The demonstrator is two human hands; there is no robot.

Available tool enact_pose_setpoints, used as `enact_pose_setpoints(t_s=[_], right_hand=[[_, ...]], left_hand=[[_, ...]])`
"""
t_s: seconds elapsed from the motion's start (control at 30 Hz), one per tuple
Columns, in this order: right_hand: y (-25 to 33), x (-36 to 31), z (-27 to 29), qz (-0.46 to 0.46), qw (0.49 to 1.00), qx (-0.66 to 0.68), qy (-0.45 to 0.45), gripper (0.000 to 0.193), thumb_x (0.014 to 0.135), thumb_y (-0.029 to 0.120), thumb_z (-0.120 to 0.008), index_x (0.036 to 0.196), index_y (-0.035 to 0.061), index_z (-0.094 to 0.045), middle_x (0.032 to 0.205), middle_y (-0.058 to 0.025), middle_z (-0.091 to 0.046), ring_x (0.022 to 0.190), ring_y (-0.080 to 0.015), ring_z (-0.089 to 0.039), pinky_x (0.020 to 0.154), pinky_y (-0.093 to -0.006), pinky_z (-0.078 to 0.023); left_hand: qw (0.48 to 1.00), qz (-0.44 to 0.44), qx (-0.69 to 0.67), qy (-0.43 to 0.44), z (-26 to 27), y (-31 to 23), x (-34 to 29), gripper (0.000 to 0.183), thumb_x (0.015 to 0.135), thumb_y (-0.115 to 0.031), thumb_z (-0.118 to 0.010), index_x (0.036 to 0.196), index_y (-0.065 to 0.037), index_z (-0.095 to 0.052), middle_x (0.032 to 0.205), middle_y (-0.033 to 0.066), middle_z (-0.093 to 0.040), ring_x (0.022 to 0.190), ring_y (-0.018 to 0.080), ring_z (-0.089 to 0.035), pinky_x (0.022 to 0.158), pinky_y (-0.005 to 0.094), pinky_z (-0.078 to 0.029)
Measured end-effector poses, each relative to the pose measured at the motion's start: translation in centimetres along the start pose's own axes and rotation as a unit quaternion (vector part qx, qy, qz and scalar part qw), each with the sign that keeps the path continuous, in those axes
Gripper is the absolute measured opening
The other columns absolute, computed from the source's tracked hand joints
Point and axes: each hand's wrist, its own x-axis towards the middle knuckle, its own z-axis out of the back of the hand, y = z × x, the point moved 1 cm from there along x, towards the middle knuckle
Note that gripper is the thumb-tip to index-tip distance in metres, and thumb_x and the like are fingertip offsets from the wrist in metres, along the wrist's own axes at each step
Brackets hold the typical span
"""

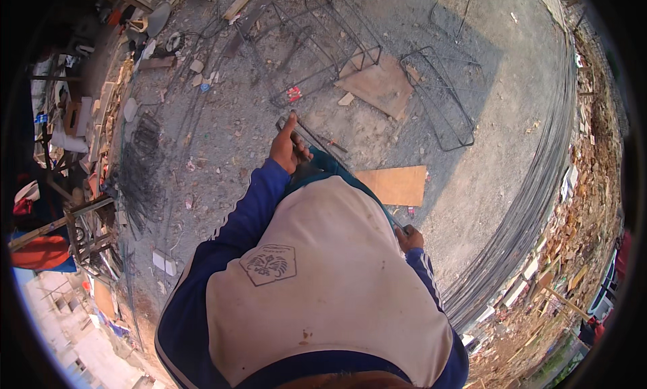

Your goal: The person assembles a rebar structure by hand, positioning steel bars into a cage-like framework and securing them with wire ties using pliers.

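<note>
A dark ribbed steel bar (323,144) slants across the front of my body, from upper left down to the right. My left hand (288,150) is closed around its upper end, thumb pointing up along it. Lower down on the right, my right hand (410,238) is curled at the bar's other end, its fingers partly hidden by my shirt. Part of the bar's middle is out of sight behind my torso. Beyond the bar, a short dark rod (337,146) lies on the gravel, near an orange-brown board (393,185).
Bent steel bar frames (441,99) lie ahead, beside a brown sheet (381,85). Long steel rods (519,227) run in a bundle along the right, with wood scraps (573,254) past them. Tangled dark wire (141,170) and timber clutter (87,220) are at the left.
</note>
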Motion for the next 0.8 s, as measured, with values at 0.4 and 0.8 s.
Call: enact_pose_setpoints(t_s=[0.4,0.8], right_hand=[[-4.1,7.9,-4.4,-0.023,0.948,0.317,0.007,0.061,0.085,0.058,-0.057,0.091,-0.0016,-0.068,0.085,-0.0175,-0.069,0.082,-0.0300,-0.066,0.076,-0.0387,-0.049],[0.3,10.6,-6.1,-0.006,0.998,0.045,0.032,0.076,0.076,0.061,-0.064,0.116,-0.0035,-0.061,0.120,-0.0269,-0.058,0.114,-0.0371,-0.056,0.097,-0.0418,-0.043]], left_hand=[[0.999,0.000,0.053,0.003,-0.7,-0.7,-0.6,0.058,0.076,-0.064,-0.066,0.058,-0.013,-0.043,0.049,0.0040,-0.043,0.044,0.0212,-0.050,0.054,0.0421,-0.050],[0.997,-0.012,0.072,-0.013,0.9,-0.8,-0.9,0.057,0.081,-0.063,-0.061,0.060,-0.014,-0.042,0.050,0.0037,-0.043,0.045,0.0228,-0.051,0.057,0.0462,-0.051]])
